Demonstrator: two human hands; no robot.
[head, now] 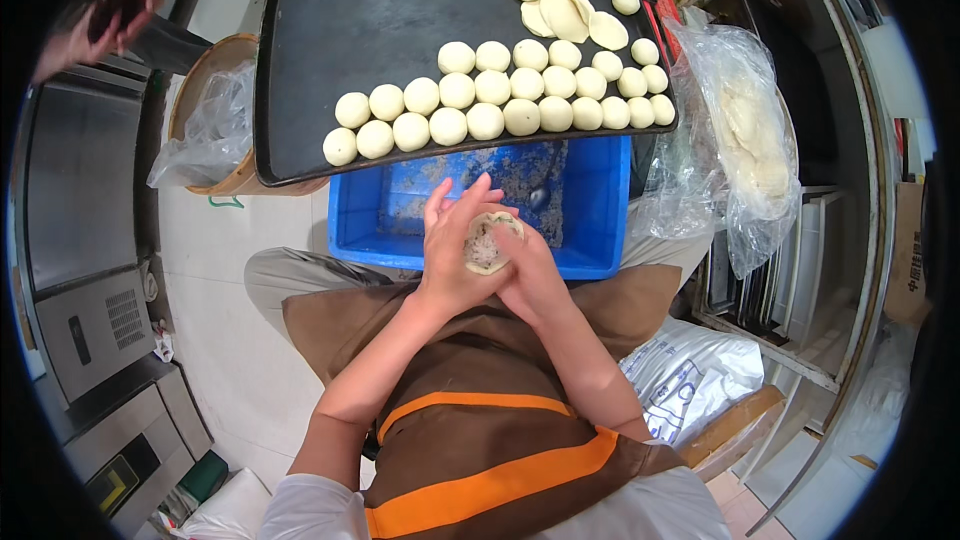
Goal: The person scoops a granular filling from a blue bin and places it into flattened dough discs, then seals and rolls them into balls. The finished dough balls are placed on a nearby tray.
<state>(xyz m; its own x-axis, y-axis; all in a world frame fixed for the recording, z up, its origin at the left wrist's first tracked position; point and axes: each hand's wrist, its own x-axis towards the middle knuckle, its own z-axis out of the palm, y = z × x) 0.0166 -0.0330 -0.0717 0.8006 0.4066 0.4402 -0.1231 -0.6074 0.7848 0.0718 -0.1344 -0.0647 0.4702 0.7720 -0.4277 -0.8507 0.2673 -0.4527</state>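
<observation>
Both hands meet over the blue plastic bin [352,236], low in front of my apron. Between them is a cupped dough wrapper with pale crumbly filling [482,246], its mouth facing up. My left hand [454,247] cradles it from the left, while my right hand [531,262] holds its right side with the thumb over the rim. Crumbly filling and what looks like a spoon [538,199] lie inside the bin. Beyond the hands, a dark baking tray [322,52] carries rows of round dough balls [457,90] and overlapping flat dough discs [564,13].
A round tub with a plastic liner [214,120] stands left of the tray. Bagged dough [750,127] sits at the right beside a metal rack [870,165]. Another person's hands [112,22] are at the upper left. A white printed sack [694,375] lies at the lower right.
</observation>
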